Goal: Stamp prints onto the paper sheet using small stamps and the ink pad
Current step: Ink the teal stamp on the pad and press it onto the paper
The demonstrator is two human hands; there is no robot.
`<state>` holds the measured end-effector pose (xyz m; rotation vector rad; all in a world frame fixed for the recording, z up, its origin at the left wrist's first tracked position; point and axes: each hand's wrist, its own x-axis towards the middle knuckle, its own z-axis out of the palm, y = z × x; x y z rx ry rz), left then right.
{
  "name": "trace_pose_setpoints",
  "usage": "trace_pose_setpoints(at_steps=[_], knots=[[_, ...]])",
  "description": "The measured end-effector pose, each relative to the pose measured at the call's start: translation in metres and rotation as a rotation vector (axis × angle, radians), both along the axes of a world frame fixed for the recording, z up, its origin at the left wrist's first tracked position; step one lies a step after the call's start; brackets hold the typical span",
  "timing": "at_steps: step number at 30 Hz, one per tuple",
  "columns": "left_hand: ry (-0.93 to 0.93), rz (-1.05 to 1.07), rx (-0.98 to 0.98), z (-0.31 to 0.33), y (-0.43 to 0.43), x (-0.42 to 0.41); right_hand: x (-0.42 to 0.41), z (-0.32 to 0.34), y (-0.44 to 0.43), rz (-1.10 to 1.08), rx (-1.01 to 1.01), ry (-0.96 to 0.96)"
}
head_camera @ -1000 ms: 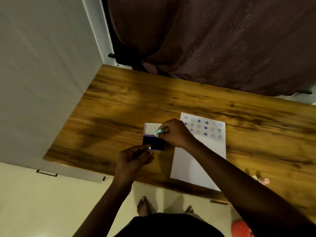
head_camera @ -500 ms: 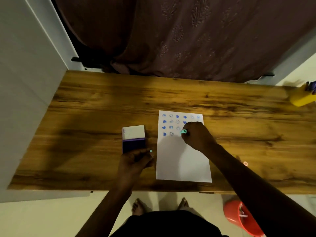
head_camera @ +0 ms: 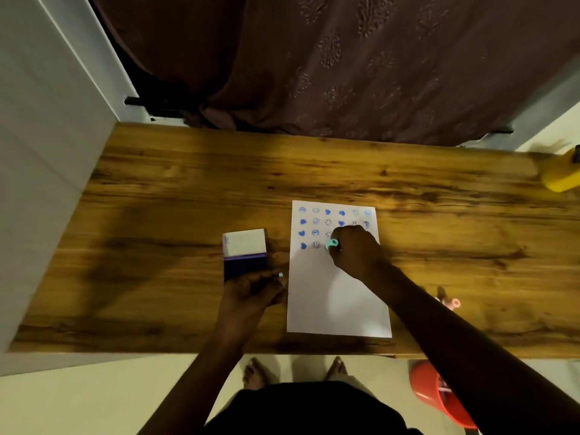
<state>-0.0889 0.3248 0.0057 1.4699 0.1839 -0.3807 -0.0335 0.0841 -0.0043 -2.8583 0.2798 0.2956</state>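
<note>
Currently the right hand (head_camera: 356, 251) pinches a small teal plastic stamp (head_camera: 331, 244), held face down on the white paper sheet (head_camera: 337, 304) in the fourth row of blue prints (head_camera: 328, 221), just right of the smiley print there. Placement judged deliberate: it extends the grid by one cell, keeping row and column spacing.

The left hand (head_camera: 251, 293) is curled closed around a second small teal stamp (head_camera: 281, 274), only its tip showing, and rests on the wooden surface (head_camera: 175, 196) between the sheet's left edge and the open dark-blue ink pad (head_camera: 245, 265). The pad's white lid (head_camera: 244, 242) is hinged back, leaving ink exposed, and it sits just left of the sheet.

Against the frame half a second earlier: layout unchanged; right hand sits at much the same grid position, left hand has not left the pad's near edge. One second earlier, the right hand was over the pad, not the sheet.
</note>
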Motion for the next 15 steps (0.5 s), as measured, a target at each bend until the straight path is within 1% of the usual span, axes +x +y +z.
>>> trace_pose_setpoints(at_steps=[5,10,15], knots=[[0.005,-0.02,-0.005,0.0,-0.006,0.003,0.0,-0.006,0.005,-0.035,-0.026,-0.022],[-0.013,-0.029,0.005,0.002,-0.012,0.007,0.002,-0.005,0.01,-0.042,-0.058,0.002],[-0.045,-0.04,0.007,0.011,-0.018,0.007,0.004,0.0,0.007,-0.056,-0.042,0.014]])
